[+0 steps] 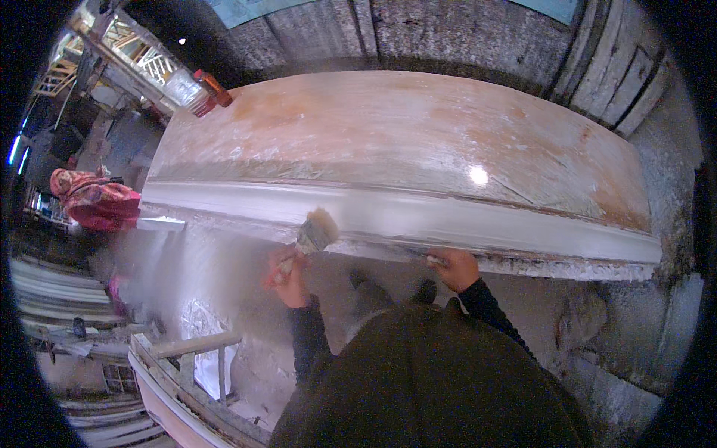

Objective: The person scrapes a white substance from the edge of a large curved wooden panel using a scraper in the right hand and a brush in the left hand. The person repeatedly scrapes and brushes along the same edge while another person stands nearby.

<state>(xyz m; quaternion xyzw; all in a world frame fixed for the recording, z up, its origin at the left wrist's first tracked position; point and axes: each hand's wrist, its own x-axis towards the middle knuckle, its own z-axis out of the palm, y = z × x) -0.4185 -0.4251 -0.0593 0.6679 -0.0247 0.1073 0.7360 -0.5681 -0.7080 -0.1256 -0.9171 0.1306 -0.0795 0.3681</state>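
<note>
Dark garment below, hands hold brush and slim tool.

the brush has cream-tan bristles, a dull grey ferrule and a whitish, smeared handle. the broad panel is mottled peach, tan and chalky white, streaked lengthwise; the moulding along it is white, lined with thin brown streaks. one bottle is orange-brown with a red cap. a person wears pink and red, pale-blotched above and plain deep crimson below. the near sleeves are black, the garment between them dark olive-brown. the wall is blotchy grey with dark streaks, under a pale blue strip.
</note>
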